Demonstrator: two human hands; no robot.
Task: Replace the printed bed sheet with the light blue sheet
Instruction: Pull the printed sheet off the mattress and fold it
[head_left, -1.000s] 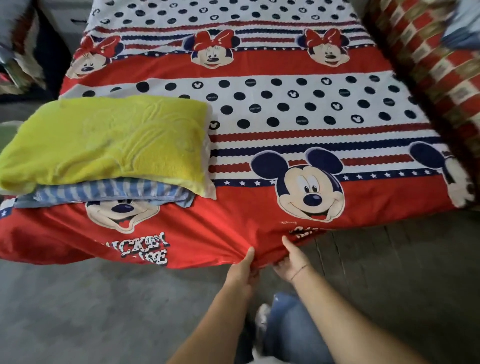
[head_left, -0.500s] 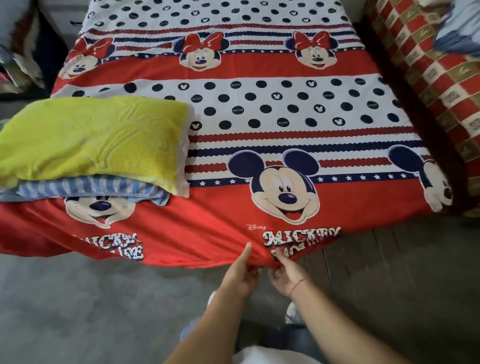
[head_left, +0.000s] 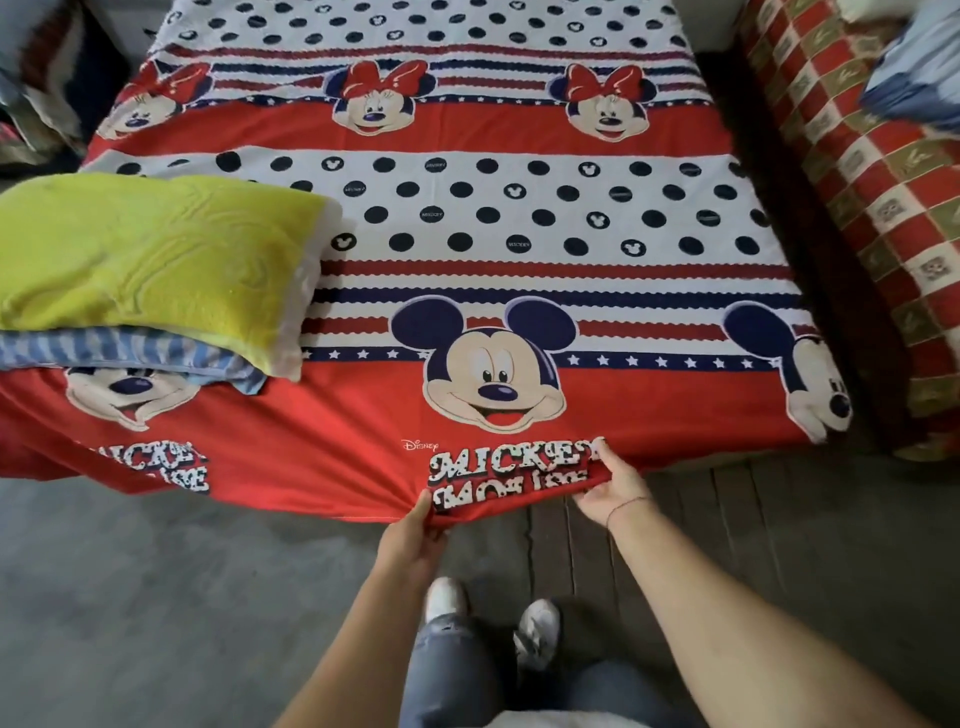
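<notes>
Left hand (head_left: 415, 535) pinches the near hem of the printed sheet (head_left: 519, 130), fabric bunched at the grip. Right hand (head_left: 613, 488) holds the same hem just beside, thumb on top. Sheet lies spread over the bed. Yellow pillow (head_left: 156, 260) sits on striped pillow (head_left: 130, 351), left edge.

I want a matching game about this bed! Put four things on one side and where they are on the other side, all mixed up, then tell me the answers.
Things:
1. yellow pillow
2. striped pillow
3. printed sheet
4. checked cloth

Places:
A. to the right of the bed
B. spread over the bed, near edge gripped by the left hand and the right hand
C. on top of the other pillow
D. underneath the other pillow

Pairs: 1-C, 2-D, 3-B, 4-A.
</notes>
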